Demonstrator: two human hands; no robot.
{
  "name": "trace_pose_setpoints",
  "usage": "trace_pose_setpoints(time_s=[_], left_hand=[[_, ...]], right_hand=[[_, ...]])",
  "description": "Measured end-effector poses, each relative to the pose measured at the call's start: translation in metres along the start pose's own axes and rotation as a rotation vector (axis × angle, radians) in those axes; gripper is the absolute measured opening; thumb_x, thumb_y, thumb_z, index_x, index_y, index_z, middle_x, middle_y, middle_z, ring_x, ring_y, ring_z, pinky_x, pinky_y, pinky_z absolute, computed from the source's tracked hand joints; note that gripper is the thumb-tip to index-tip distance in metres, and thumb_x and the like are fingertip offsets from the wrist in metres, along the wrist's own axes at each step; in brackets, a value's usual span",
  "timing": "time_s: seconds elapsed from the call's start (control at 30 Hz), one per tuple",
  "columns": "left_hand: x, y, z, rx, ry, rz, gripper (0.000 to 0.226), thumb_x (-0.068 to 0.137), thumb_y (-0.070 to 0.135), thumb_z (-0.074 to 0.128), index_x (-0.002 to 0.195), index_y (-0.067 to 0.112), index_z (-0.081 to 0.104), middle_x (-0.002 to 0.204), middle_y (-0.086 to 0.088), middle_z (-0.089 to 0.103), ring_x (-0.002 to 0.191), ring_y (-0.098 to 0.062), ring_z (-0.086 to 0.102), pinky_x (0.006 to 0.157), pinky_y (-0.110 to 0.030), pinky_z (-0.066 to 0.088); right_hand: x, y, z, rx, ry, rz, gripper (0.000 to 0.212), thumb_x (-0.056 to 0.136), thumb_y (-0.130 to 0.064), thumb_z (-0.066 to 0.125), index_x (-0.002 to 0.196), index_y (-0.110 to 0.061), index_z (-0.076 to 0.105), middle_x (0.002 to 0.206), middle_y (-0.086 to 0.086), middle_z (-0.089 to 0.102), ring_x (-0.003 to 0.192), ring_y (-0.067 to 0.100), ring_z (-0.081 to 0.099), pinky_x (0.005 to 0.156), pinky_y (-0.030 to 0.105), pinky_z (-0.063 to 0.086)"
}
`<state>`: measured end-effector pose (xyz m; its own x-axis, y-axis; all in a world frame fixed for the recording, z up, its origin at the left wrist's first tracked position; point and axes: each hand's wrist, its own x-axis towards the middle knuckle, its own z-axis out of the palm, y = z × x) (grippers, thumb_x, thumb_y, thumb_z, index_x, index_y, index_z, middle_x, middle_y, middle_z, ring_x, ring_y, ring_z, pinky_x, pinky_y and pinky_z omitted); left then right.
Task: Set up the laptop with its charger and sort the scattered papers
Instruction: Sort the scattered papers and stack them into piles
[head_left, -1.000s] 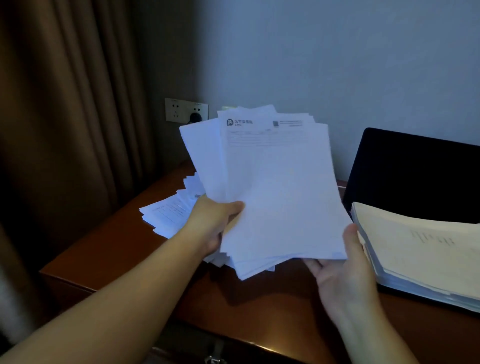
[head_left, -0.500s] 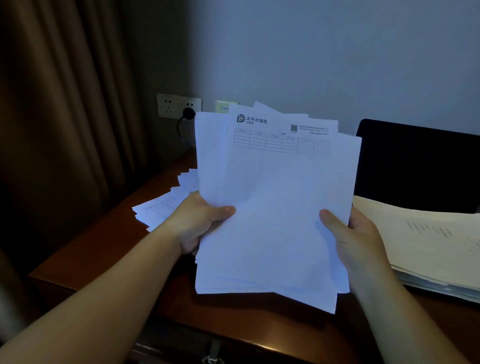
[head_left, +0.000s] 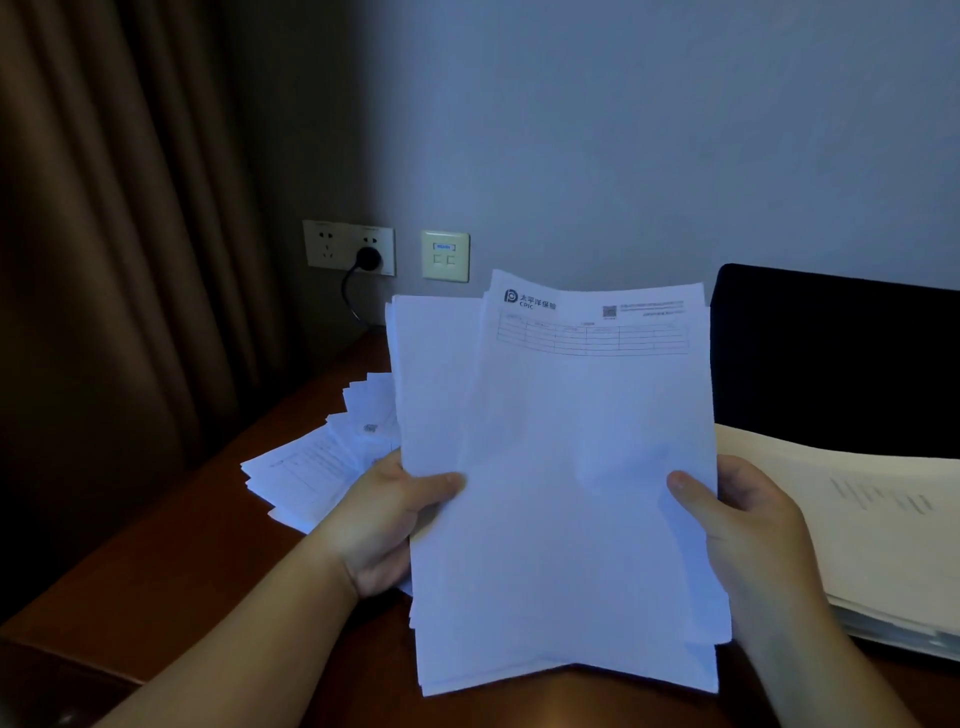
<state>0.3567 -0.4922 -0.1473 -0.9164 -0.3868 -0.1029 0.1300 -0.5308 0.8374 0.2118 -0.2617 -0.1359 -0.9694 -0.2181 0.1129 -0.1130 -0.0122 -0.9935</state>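
Paper stack upright between hands, left hand and right hand gripping its sides

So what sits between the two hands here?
The head view shows only the held stack of papers between the left hand and right hand, gripped at each side edge.

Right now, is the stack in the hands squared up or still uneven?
Uneven. The held stack of papers shows offset sheets: a left layer's edge sticks out beside the front sheet, and the bottom corners are staggered.

laptop cut off right; loose sheets partly hidden
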Motion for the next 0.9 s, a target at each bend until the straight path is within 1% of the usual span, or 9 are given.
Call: trace_pose_setpoints(time_s=[0.2,0.3,0.37,0.47,0.53,0.6,0.7,0.77,0.9], left_hand=[[0.0,0.003,0.003,0.024,0.062,0.035,0.039,0.095,-0.015,0.048,0.119,0.008,0.066,0.11,-0.02,0.076,0.091,-0.035,0.076,0.078,-0.045,0.064],[0.001,0.004,0.0,-0.006,0.102,0.037,0.04,0.095,-0.015,0.048,0.121,0.012,0.064,0.106,-0.02,0.077,0.085,-0.037,0.076,0.075,-0.048,0.063],[0.001,0.004,-0.002,-0.017,0.113,0.039,0.041,0.094,-0.014,0.05,0.122,0.012,0.064,0.106,-0.02,0.077,0.084,-0.037,0.076,0.071,-0.047,0.064],[0.001,0.004,-0.006,-0.015,0.103,0.049,0.044,0.093,-0.015,0.052,0.126,0.012,0.063,0.112,-0.02,0.076,0.091,-0.038,0.076,0.071,-0.047,0.064],[0.002,0.003,-0.008,0.005,0.096,0.067,0.046,0.09,-0.015,0.055,0.128,0.01,0.063,0.115,-0.02,0.075,0.097,-0.039,0.075,0.077,-0.049,0.062],[0.002,0.002,-0.007,0.036,0.059,0.096,0.052,0.082,-0.012,0.069,0.13,0.005,0.064,0.119,-0.023,0.073,0.104,-0.042,0.073,0.083,-0.05,0.06],[0.001,0.0,-0.003,0.104,-0.003,0.103,0.063,0.064,0.009,0.086,0.124,0.003,0.069,0.121,-0.026,0.071,0.109,-0.043,0.071,0.085,-0.048,0.06],[0.0,0.0,-0.002,0.139,-0.007,0.097,0.059,0.066,0.014,0.086,0.122,0.004,0.07,0.121,-0.026,0.071,0.108,-0.042,0.071,0.086,-0.049,0.06],[-0.003,0.0,-0.002,0.146,0.032,0.099,0.046,0.082,0.008,0.081,0.126,0.009,0.069,0.122,-0.02,0.073,0.11,-0.04,0.071,0.09,-0.052,0.059]], right_hand=[[0.008,0.007,-0.007,-0.027,0.164,-0.026,0.012,0.096,-0.015,0.067,0.095,-0.023,0.076,0.093,-0.007,0.077,0.087,0.023,0.071,0.073,0.032,0.051],[0.01,0.011,-0.007,-0.014,0.214,-0.042,0.014,0.096,-0.016,0.066,0.091,-0.026,0.074,0.095,-0.015,0.074,0.09,0.013,0.067,0.085,0.032,0.047],[0.012,0.015,-0.007,-0.01,0.214,-0.035,0.016,0.095,-0.016,0.066,0.088,-0.027,0.075,0.092,-0.018,0.075,0.094,0.012,0.067,0.091,0.034,0.048],[0.012,0.015,-0.008,-0.012,0.23,-0.016,0.015,0.094,-0.012,0.063,0.085,-0.02,0.073,0.086,-0.014,0.074,0.091,0.019,0.067,0.081,0.031,0.047],[0.012,0.012,-0.008,0.069,0.214,0.012,0.017,0.093,-0.005,0.061,0.088,-0.016,0.073,0.088,-0.009,0.076,0.094,0.023,0.068,0.083,0.031,0.047],[0.011,0.01,-0.003,0.209,0.124,0.093,0.023,0.095,0.001,0.058,0.099,-0.016,0.074,0.1,-0.005,0.078,0.102,0.025,0.07,0.093,0.039,0.05],[0.009,0.008,0.002,0.253,0.023,0.182,0.026,0.097,-0.003,0.06,0.115,-0.018,0.071,0.111,-0.002,0.077,0.109,0.027,0.069,0.103,0.05,0.048],[0.006,0.007,0.002,0.255,-0.009,0.186,0.025,0.097,-0.006,0.062,0.118,-0.015,0.071,0.113,-0.001,0.076,0.11,0.028,0.069,0.105,0.052,0.048],[0.004,0.007,0.002,0.23,0.004,0.172,0.023,0.096,-0.005,0.062,0.114,-0.016,0.072,0.111,-0.001,0.077,0.108,0.028,0.07,0.104,0.053,0.048]])
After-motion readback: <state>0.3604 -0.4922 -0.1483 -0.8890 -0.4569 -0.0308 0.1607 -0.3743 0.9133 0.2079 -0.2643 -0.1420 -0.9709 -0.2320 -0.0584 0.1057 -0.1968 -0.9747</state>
